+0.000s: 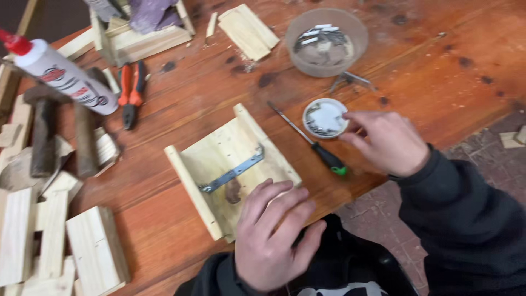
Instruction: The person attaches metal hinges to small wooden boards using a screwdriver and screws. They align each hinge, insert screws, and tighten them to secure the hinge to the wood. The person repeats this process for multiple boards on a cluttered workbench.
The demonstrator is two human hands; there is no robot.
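I see the metal bracket lying unscrewed on the wooden piece; left hand rests open there, right hand pinches at the small screw tin.

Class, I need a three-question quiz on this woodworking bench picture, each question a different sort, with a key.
1. True or false: the right hand is at the small round tin.
2. What lies across the pale wooden assembly? A) a metal bracket B) a saw C) a brush
3. Which tool lies between the assembly and the tin?

Key:
1. True.
2. A, the metal bracket; the left hand rests on the assembly's near edge.
3. The screwdriver.
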